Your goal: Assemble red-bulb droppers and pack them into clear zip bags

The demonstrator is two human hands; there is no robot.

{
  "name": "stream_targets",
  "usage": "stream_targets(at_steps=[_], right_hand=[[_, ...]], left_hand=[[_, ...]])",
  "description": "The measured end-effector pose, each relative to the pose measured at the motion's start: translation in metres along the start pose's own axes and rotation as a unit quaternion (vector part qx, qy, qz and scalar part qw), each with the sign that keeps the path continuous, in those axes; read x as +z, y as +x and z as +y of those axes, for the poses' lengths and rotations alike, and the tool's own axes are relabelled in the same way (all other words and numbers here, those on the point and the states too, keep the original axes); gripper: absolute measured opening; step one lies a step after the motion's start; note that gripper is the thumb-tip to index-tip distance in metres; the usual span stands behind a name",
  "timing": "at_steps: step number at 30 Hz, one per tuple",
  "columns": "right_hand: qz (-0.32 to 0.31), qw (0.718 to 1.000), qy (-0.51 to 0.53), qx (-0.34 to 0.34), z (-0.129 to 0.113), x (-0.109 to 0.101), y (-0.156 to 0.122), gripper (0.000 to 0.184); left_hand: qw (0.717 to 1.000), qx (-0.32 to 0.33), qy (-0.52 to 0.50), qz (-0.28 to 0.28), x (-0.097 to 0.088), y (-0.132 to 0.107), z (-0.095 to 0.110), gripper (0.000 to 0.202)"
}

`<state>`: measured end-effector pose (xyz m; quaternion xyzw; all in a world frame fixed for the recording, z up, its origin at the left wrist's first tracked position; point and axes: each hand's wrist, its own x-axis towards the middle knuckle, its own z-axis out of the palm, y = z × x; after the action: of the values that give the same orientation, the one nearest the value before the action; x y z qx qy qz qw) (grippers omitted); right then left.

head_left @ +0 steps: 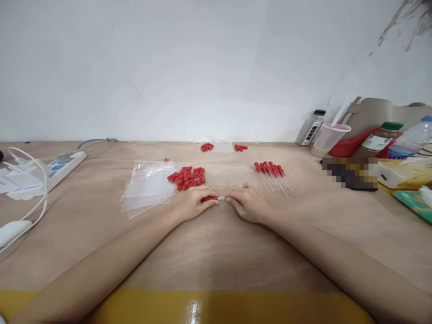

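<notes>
Between the fingers of my left hand [195,202] is a red rubber dropper bulb [211,198], lying level. My right hand [248,203] pinches a clear glass dropper tube [221,198], whose end meets the bulb's mouth; how deep it sits I cannot tell. Just beyond my left hand lies a heap of loose red bulbs [187,177]. A row of bare glass tubes [229,176] lies side by side behind both hands. Right of that row, several droppers with red bulbs on their tubes [272,173] lie together.
Clear zip bags [145,186] lie left of the bulbs. More red bulbs in clear plastic [207,147] lie by the wall. A power strip [65,168] with white cables is at left. A cup [329,138], a bottle [310,128] and a green-lidded jar [380,141] stand at right.
</notes>
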<state>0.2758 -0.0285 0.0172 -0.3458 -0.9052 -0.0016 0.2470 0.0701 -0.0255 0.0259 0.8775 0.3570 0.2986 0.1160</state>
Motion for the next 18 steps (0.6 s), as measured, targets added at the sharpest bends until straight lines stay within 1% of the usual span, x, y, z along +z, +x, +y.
stream_targets(at_steps=[3, 5, 7, 8, 9, 12, 15, 18], right_hand=[[-0.009, 0.997, -0.07, -0.001, -0.002, -0.007, 0.004, 0.022], [-0.013, 0.997, -0.073, 0.028, 0.004, -0.012, 0.007, 0.022], [0.006, 0.994, -0.052, 0.1, 0.019, -0.018, 0.008, 0.021], [0.022, 0.988, -0.042, 0.147, 0.029, -0.022, 0.007, 0.02], [0.046, 0.977, -0.047, 0.201, 0.04, -0.026, 0.007, 0.019], [0.066, 0.942, -0.067, 0.324, 0.073, -0.037, 0.002, 0.016], [0.054, 0.919, -0.073, 0.384, 0.092, -0.042, -0.004, 0.015], [0.038, 0.913, -0.081, 0.399, 0.095, -0.041, -0.007, 0.014]], left_hand=[[0.999, 0.014, 0.021, 0.035, 0.001, 0.0, -0.009, 0.022], [0.995, 0.018, 0.067, 0.067, 0.0, -0.001, -0.017, 0.032], [0.986, -0.004, 0.128, 0.108, -0.002, -0.002, -0.024, 0.038], [0.979, -0.023, 0.159, 0.127, -0.003, -0.002, -0.028, 0.037], [0.971, -0.045, 0.187, 0.141, -0.004, -0.003, -0.03, 0.033], [0.949, -0.105, 0.252, 0.161, -0.008, -0.003, -0.036, 0.025], [0.936, -0.135, 0.285, 0.154, -0.008, -0.003, -0.036, 0.024], [0.929, -0.143, 0.303, 0.154, -0.009, -0.003, -0.034, 0.023]])
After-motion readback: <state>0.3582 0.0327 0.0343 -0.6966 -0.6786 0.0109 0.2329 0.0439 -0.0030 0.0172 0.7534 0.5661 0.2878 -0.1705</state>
